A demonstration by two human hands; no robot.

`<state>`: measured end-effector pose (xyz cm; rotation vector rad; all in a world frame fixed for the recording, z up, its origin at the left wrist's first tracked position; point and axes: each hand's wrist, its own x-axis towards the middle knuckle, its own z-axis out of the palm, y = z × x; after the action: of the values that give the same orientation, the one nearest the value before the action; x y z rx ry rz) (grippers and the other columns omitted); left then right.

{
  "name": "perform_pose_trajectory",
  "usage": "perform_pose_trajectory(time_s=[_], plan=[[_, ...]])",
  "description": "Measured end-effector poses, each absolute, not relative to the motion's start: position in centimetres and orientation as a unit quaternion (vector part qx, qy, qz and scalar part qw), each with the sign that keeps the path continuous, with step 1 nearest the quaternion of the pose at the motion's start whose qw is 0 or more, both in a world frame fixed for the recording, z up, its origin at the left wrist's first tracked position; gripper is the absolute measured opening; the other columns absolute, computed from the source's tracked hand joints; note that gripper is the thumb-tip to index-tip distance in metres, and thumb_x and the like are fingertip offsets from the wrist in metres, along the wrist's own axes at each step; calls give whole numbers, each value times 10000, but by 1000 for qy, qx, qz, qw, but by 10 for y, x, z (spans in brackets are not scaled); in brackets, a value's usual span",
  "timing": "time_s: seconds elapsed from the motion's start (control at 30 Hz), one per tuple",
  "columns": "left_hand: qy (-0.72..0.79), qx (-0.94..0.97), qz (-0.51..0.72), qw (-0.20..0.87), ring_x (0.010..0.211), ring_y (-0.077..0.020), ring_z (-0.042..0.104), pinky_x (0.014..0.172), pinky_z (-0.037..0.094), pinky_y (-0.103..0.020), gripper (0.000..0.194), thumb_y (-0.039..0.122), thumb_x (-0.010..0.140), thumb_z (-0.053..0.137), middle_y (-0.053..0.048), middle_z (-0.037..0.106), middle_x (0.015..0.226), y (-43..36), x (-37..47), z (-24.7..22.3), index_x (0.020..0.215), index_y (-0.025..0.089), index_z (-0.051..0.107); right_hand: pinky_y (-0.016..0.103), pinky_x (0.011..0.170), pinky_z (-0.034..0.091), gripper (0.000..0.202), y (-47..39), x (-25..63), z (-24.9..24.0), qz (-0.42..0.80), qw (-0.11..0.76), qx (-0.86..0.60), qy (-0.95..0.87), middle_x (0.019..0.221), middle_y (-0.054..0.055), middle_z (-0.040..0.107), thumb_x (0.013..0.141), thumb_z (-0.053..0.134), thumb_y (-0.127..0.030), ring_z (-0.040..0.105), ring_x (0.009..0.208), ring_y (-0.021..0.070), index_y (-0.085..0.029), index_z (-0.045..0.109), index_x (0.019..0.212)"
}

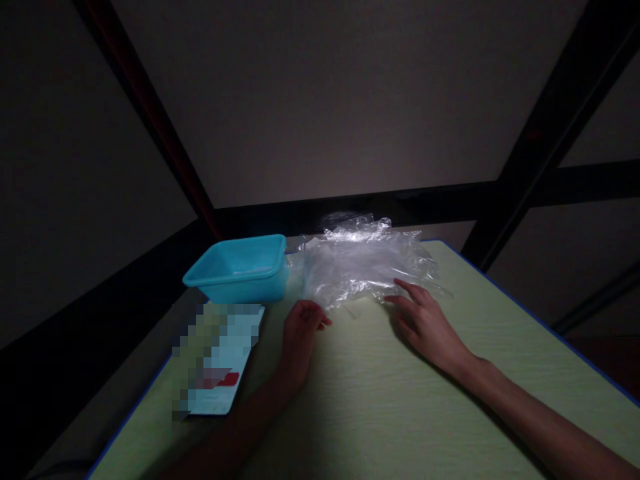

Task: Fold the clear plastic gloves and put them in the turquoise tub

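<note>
A loose pile of clear, crinkled plastic bags (370, 263) lies toward the back of the pale green table. Just in front of the pile's left part is my left hand (303, 333), its fingers curled inward; whether anything is pinched in them is too dark and small to tell. My right hand (423, 323) reaches to the pile's front right edge, fingers spread and nothing held, its fingertips at or just over the plastic.
A turquoise plastic basin (245, 288) stands at the back left, beside the pile. In front of it lies a light blue flat object (217, 400), partly pixelated, with a red patch. The table (370, 407) has a blue edge, and a wall rises behind it.
</note>
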<state>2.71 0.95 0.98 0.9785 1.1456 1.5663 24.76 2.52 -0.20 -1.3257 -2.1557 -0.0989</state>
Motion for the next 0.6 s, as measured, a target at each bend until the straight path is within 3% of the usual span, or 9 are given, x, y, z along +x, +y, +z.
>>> perform_pose_trajectory(time_s=[0.2,0.4,0.6], plan=[[464,475,571,483,502,-103,503,536,377,-214,85,211,625,587,31,581,491,7,29,11,607,169,515,495,919,416,368,22,244,0,-19,292,-487,-823,1224,188,528,746,426,-75,486,1111,302,-102,631,1050],[448,526,526,495,512,-109,514,533,382,-219,77,211,598,569,30,573,507,7,31,8,584,175,502,515,947,380,323,16,238,5,-35,264,-449,-853,1316,190,459,785,432,-100,439,1183,315,-138,660,1011],[441,546,511,496,534,-110,520,554,399,-222,66,197,606,558,31,563,524,6,31,6,582,175,501,647,963,278,480,17,238,0,-108,199,-492,-841,1384,186,411,795,402,-113,353,1262,358,-62,481,1266]])
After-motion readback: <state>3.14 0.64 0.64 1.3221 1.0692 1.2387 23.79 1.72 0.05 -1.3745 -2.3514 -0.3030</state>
